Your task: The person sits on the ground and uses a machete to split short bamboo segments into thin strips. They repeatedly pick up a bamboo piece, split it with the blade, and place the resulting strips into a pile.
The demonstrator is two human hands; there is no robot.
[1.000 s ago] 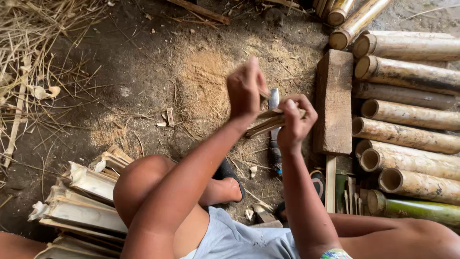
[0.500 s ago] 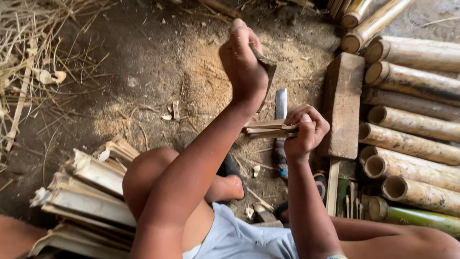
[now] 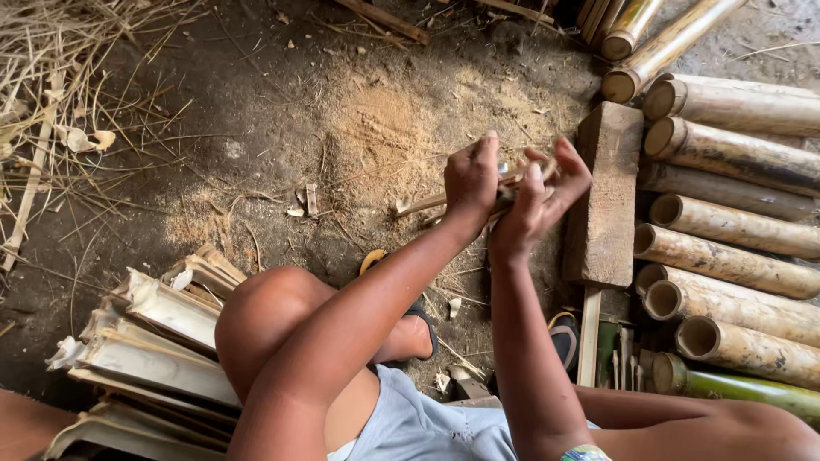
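Head view: left hand (image 3: pixel 471 177) and right hand (image 3: pixel 536 201) both grip, seemingly clamped, thin bamboo strips (image 3: pixel 423 204).

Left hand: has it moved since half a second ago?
Yes. The left hand has dropped from its raised position, down beside the right hand on the bamboo strips, left of the wooden block.

left hand (image 3: pixel 471 175): fingers curled, gripping | right hand (image 3: pixel 536 198): fingers spread | both forearms extended, hands touching

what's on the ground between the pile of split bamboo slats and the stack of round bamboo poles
In the head view, between the pale split bamboo slats and the round bamboo poles: the person's bent knee, sandalled foot and a rectangular wooden block.
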